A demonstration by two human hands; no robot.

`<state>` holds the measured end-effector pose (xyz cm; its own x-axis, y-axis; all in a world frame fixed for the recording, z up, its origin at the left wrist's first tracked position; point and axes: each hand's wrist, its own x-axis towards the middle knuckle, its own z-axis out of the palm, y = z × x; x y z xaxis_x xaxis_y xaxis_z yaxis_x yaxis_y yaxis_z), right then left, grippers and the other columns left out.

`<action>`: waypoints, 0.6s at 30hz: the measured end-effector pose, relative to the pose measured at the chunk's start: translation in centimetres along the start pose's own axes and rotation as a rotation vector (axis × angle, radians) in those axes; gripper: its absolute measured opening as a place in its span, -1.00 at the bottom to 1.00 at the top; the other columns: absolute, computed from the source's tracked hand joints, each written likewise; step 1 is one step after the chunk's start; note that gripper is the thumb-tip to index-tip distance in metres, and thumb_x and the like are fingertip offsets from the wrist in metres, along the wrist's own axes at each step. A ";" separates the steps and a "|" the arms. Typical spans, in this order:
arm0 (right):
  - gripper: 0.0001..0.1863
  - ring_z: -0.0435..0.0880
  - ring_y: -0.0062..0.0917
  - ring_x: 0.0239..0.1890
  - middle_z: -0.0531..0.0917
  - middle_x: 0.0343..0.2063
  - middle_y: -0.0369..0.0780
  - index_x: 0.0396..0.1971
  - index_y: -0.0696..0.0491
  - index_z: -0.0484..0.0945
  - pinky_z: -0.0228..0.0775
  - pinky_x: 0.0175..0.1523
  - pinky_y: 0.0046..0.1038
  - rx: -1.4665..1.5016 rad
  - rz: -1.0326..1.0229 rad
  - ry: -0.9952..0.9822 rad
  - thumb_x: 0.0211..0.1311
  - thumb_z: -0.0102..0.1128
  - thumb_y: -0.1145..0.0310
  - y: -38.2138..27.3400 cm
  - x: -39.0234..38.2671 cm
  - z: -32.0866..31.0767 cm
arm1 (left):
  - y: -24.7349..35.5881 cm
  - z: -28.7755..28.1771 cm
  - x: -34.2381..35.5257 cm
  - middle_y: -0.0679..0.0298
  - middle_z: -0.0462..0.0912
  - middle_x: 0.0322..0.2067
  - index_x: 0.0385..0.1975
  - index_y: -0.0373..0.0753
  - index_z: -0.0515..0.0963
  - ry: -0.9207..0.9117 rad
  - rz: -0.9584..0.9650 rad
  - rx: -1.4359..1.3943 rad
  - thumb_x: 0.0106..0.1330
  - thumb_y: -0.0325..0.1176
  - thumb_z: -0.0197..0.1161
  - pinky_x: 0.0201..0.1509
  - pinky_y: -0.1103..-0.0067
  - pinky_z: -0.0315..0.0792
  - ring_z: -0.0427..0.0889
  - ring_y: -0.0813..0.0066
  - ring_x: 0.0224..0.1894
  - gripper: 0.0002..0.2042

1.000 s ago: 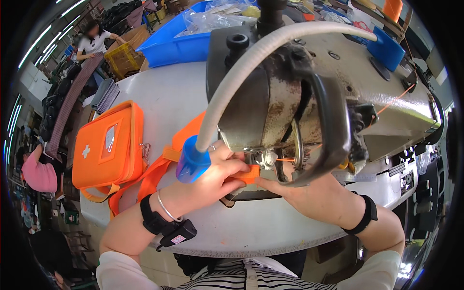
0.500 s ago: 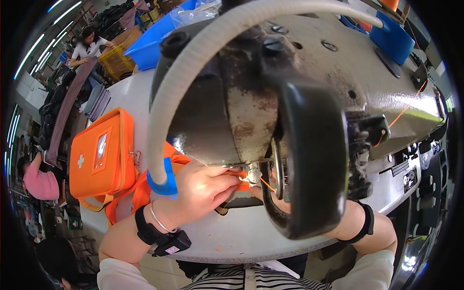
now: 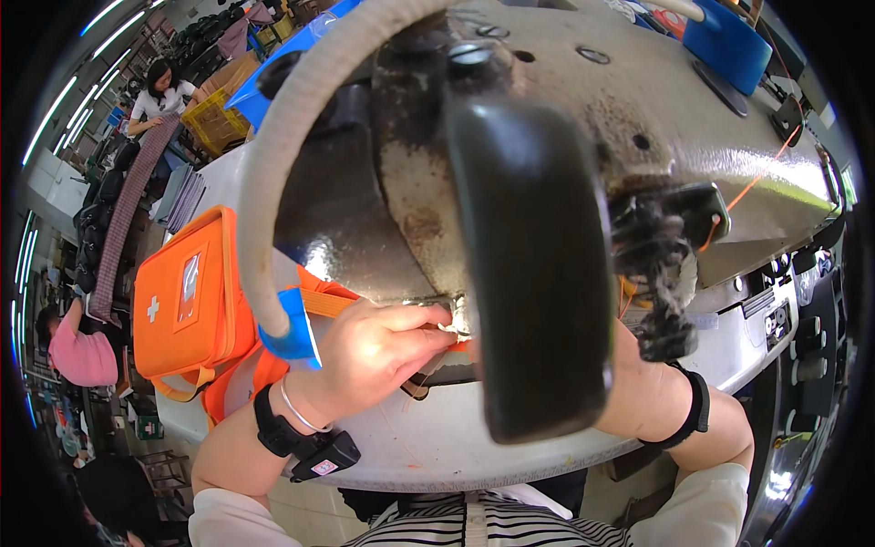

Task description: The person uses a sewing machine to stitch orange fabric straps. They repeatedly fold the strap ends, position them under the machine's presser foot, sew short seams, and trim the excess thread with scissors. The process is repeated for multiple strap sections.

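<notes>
Under the head of an industrial sewing machine [image 3: 583, 100], my left hand [image 3: 378, 351] is closed, thumb and fingertips pinching the edge of an orange strap [image 3: 463, 346] beside the needle area. An orange zipped bag [image 3: 182, 305] with a white cross and a clear window lies to the left on the white table [image 3: 437, 456]. Orange webbing [image 3: 324, 303] runs from its side towards my left hand. My right hand [image 3: 629, 387] is right of the needle area; a large black machine part [image 3: 533, 273] hides its fingers.
A pale flexible hose [image 3: 260, 182] with a blue end [image 3: 293, 330] arches down beside my left wrist. Orange thread [image 3: 761, 187] crosses the machine's right side. Behind stands a blue bin [image 3: 251, 96]. A co-worker [image 3: 164, 91] handles a long checked cloth [image 3: 132, 214]; a person in pink [image 3: 80, 351] is farther left.
My viewpoint has shifted, so the machine sits farther left and its black part now covers my right fingers and the needle thread. My left hand keeps its pinch beside the needle area.
</notes>
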<state>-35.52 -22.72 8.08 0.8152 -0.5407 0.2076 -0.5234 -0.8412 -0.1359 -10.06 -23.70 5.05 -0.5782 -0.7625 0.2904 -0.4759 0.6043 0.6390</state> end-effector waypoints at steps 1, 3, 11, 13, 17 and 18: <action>-0.96 0.51 -0.51 -0.34 0.44 -0.36 -0.29 -0.71 -0.06 0.59 0.41 -0.33 -0.48 0.000 0.000 0.001 -0.17 0.21 0.39 0.1 0.0 0.0 | -0.1 0.0 0.0 0.27 0.64 -0.31 -0.38 -0.27 0.65 0.004 0.016 0.003 0.03 -0.55 0.32 -0.43 0.48 0.49 0.64 0.31 -0.43 -0.86; -0.96 0.51 -0.51 -0.34 0.44 -0.35 -0.29 -0.70 -0.06 0.59 0.41 -0.33 -0.48 -0.017 0.000 0.005 -0.17 0.21 0.39 0.1 0.0 -0.1 | -0.1 0.0 0.0 0.26 0.64 -0.31 -0.36 -0.27 0.65 0.012 0.043 0.005 0.02 -0.55 0.31 -0.43 0.48 0.48 0.64 0.31 -0.42 -0.84; -0.97 0.50 -0.52 -0.38 0.44 -0.36 -0.25 -0.72 0.00 0.58 0.38 -0.41 -0.50 -0.221 0.056 0.040 -0.22 0.23 0.40 -0.5 0.5 -2.6 | 1.6 -1.4 0.3 0.27 0.66 -0.26 -0.30 -0.23 0.65 0.059 0.067 0.052 0.01 -0.57 0.31 -0.34 0.49 0.47 0.65 0.34 -0.36 -0.78; -0.97 0.50 -0.51 -0.38 0.45 -0.36 -0.24 -0.71 0.00 0.60 0.38 -0.39 -0.49 -0.142 0.071 -0.018 -0.22 0.23 0.40 -0.2 0.4 -2.2 | 2.6 -2.0 0.7 0.27 0.67 -0.24 -0.29 -0.23 0.65 0.071 0.058 0.110 0.03 -0.58 0.31 -0.31 0.52 0.46 0.65 0.36 -0.34 -0.79; -0.94 0.49 -0.48 -0.35 0.46 -0.37 -0.22 -0.68 0.03 0.63 0.38 -0.36 -0.49 -0.131 0.056 -0.157 -0.20 0.21 0.39 0.0 0.4 -1.8 | 3.1 -2.7 0.9 0.28 0.67 -0.23 -0.29 -0.24 0.65 0.058 0.106 0.194 0.04 -0.59 0.29 -0.29 0.51 0.46 0.64 0.34 -0.34 -0.78; -0.93 0.49 -0.48 -0.34 0.46 -0.38 -0.22 -0.68 0.04 0.63 0.38 -0.35 -0.49 -0.138 0.047 -0.178 -0.20 0.21 0.39 0.1 0.4 -1.6 | 3.1 -2.8 0.8 0.28 0.66 -0.23 -0.28 -0.24 0.65 0.046 0.115 0.180 0.04 -0.60 0.28 -0.28 0.50 0.46 0.63 0.33 -0.35 -0.78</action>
<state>-35.62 -23.05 9.69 0.8133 -0.5811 0.0286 -0.5812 -0.8137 -0.0046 -10.17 -23.11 9.29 -0.6069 -0.6931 0.3888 -0.5212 0.7165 0.4636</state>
